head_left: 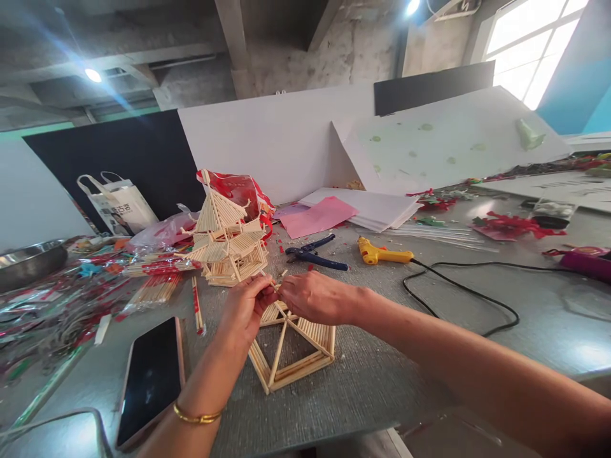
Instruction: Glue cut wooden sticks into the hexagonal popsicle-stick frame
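My left hand [251, 298] pinches a thin wooden stick [275, 287] between thumb and fingertips. Close against it, my right hand [319, 298] is closed with its fingers curled at the other end of the same stick; its fingertips are partly hidden. Under both hands lies a many-sided frame of wooden sticks [279, 383], with spokes meeting at a centre and some panels filled with sticks side by side. Behind my hands stands a tiered pagoda model [222, 245] built from the same kind of sticks.
Blue pliers [317, 254] and a yellow glue gun [382, 251] with a black cord [470, 299] lie beyond my right hand. A phone [150, 381] rests beside my left forearm. Bagged sticks [153, 289] are at left. Pink paper [319, 216] and white sheets lie at the back.
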The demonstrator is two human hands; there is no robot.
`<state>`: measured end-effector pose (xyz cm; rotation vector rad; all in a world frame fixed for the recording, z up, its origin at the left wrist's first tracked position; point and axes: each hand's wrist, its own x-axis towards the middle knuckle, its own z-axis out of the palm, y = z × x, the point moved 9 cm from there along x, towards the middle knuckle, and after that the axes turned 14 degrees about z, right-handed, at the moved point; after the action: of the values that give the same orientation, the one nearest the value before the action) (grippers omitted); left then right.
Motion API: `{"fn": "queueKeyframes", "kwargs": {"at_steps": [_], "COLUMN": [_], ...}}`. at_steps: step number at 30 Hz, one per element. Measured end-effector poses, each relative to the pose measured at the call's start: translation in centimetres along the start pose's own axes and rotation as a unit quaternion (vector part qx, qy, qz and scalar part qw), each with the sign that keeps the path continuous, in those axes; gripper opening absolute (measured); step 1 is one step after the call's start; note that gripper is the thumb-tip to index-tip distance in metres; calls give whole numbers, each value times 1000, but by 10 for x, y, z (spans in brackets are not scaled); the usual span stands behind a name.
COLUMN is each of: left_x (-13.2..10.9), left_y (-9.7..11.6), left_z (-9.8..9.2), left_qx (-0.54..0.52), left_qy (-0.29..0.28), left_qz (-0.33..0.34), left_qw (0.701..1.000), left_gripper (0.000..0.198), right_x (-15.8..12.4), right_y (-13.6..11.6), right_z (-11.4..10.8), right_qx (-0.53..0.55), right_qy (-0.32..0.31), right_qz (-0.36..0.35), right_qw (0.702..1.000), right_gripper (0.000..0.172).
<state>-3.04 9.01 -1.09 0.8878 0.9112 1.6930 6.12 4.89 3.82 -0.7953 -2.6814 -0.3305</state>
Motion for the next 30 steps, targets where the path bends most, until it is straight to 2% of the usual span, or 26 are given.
{"fn": "queueKeyframes", "kwargs": {"at_steps": [7,12,16,21,23,26,30], "left_x": [1,-2,-4,-7,-8,-6,-2], "left_y": [5,-1,-3,0,2,5,5], "left_z": [0,0,4,11,12,11,7], "left_qx": [33,-28,-48,-66,-78,-96,-104], "left_qy": [4,29,31,14,9,9,27], "left_qz": [22,-15,-32,-47,-42,-29,-23], "left_qw": [999,999,998,997,996,995,994], "left_gripper": [10,9,11,9,7,8,15], "right_x": [2,3,4,3,0,-1,1], "right_y": [1,3,16,62,77,77,44], "right_z": [-7,-11,-12,-8,-13,-25,-36], "right_qx": [34,122,237,349,357,353,310], "right_qy": [33,83,121,106,118,136,123], "right_qz": [15,65,142,295,324,289,156], "right_qw": [999,987,954,883,868,879,930], "right_gripper": [20,23,22,23,23,23,20]}}
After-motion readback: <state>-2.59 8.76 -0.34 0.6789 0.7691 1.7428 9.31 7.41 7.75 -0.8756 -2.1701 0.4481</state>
